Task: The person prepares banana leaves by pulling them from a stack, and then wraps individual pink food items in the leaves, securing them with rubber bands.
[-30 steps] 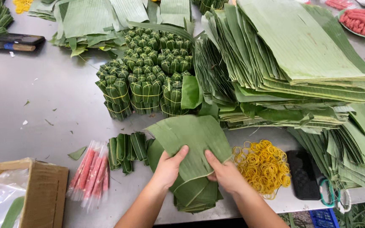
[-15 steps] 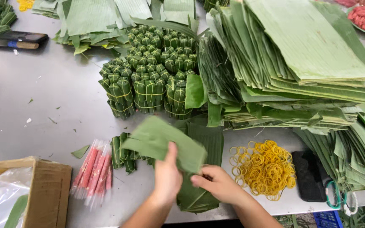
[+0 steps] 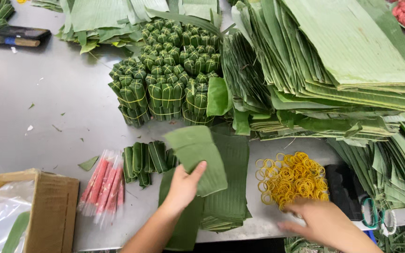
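My left hand holds a folded green leaf piece lifted over a small stack of cut leaf sheets at the table's front edge. My right hand lies flat and spread just below a heap of yellow rubber bands, fingers at its lower edge, holding nothing that I can see. Left of the stack lie a few small wrapped leaf rolls and pink sausages in clear wrap.
Bundles of tied leaf parcels stand behind. Large piles of banana leaves fill the right side. A cardboard box sits front left, a black object and scissors front right, a knife far left.
My right hand left the leaf stack and moved right to the rubber bands. My left hand folded the top leaf over and lifted it alone.
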